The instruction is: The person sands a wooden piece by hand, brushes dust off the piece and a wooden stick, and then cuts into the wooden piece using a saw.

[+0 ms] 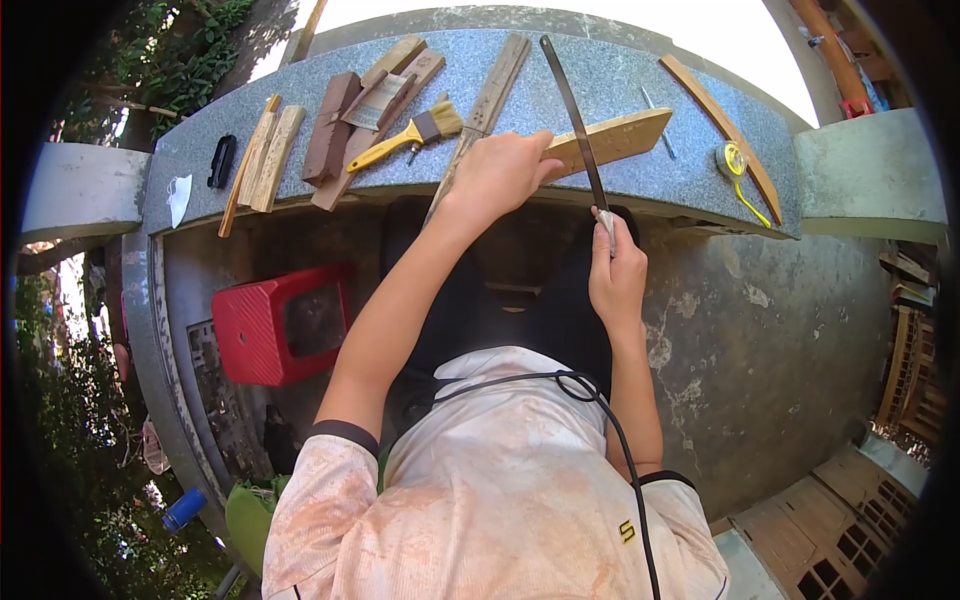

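Observation:
My left hand (497,172) is closed on the near end of a short wooden board (630,133), pinning it over the bench's front part. Under that hand runs a weathered wooden strip (497,85), partly hidden. My right hand (618,268) grips the pale handle of a long, narrow dark blade (573,110); whether its edge is toothed is too small to tell. The blade lies across the board, pointing away from me, its tip near the bench's far edge. To the left of my left hand rests a yellow-handled paintbrush (400,140).
The speckled grey stone bench (620,65) also carries a brown wooden block (330,130), several wood strips (277,158), a black object (221,161), a white mask (179,200), a yellow tape measure (731,160) and a long batten (720,130). A red stool (250,330) stands below, left.

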